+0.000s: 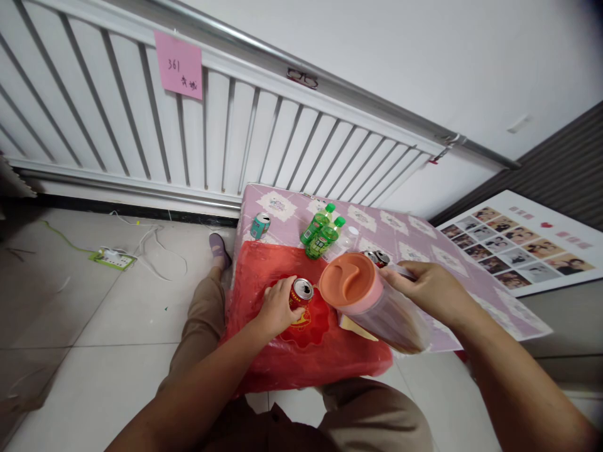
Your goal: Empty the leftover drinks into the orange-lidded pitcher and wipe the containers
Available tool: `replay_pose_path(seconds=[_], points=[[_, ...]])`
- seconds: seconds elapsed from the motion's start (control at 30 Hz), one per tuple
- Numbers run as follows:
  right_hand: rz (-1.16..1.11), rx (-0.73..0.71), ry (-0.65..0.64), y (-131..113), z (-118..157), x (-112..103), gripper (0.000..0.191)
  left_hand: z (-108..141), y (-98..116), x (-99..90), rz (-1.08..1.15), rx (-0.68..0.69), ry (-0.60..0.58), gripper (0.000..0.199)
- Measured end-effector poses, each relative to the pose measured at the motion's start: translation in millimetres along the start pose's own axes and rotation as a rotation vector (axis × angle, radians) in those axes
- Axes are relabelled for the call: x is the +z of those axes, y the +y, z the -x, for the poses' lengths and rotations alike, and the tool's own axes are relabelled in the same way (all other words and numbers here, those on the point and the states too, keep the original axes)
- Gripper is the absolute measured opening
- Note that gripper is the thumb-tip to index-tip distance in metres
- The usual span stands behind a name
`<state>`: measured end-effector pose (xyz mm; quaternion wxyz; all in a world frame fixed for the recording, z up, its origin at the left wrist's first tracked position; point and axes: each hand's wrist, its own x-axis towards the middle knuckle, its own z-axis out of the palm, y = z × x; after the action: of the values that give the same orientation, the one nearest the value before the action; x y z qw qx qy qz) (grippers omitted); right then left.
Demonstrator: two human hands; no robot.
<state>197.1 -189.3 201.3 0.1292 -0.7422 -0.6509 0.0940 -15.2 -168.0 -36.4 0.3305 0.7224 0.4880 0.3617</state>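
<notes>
By the left hand [279, 309], a red can [300, 295] is grasped round its side, fingers and thumb parted only by the can's width; by the right hand [421, 284], a clear pitcher [393, 317] is gripped at its handle, fingers curled closed; the pitcher is tilted, its orange lid [346, 279] held near the can; beyond the left grip, a teal can [260, 226] and green bottles [324, 240] are seen; beneath it, red plastic sheeting [252, 270] is spread.

Can [301, 293] in left grip [279, 307] (pitcher [377, 309], right grip [431, 290])
</notes>
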Motion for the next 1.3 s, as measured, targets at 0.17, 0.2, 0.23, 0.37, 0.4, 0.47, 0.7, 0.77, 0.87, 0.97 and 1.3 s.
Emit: replay_pose_path(seconds=[0.17,0.2,0.23,0.37,0.4,0.47,0.7,0.77,0.87,0.97,1.3], points=[[0.010,0.021,-0.007,1.3,-0.2,0.4,0.048,-0.2,0.4,-0.7,0.006,-0.002,0.002,0.076],[0.006,0.020,-0.007,1.6,-0.2,0.5,0.047,-0.3,0.2,-0.6,0.005,0.001,0.001,0.076],[0.005,0.018,-0.007,1.7,-0.2,0.6,0.046,-0.4,-0.1,-0.4,0.004,0.004,0.002,0.076],[0.005,0.003,0.004,1.7,-0.1,0.7,0.045,-0.5,-0.8,0.3,0.001,0.006,0.002,0.076],[0.002,-0.002,0.006,1.5,-0.1,0.6,0.046,-0.4,-0.8,0.3,0.001,0.005,0.001,0.076],[-0.009,-0.010,0.003,1.2,-0.1,0.5,0.048,-0.3,-0.4,0.0,-0.001,0.001,-0.002,0.076],[-0.011,0.016,-0.011,2.9,-2.0,1.0,0.046,-0.5,1.2,-1.2,-0.001,-0.007,-0.011,0.076],[-0.011,0.023,-0.016,3.3,-2.2,0.9,0.045,-0.6,0.9,-0.8,0.000,-0.007,-0.009,0.076],[0.001,0.019,-0.006,1.7,-1.5,0.4,0.043,-0.6,-0.3,0.1,-0.003,-0.006,-0.010,0.076],[0.010,0.007,0.009,-1.6,-0.6,-0.1,0.044,-0.4,-1.3,0.5,-0.008,-0.002,-0.013,0.076],[0.010,-0.007,0.001,-3.3,-0.9,-0.8,0.048,0.1,-0.3,-0.1,-0.010,-0.001,-0.007,0.076]])
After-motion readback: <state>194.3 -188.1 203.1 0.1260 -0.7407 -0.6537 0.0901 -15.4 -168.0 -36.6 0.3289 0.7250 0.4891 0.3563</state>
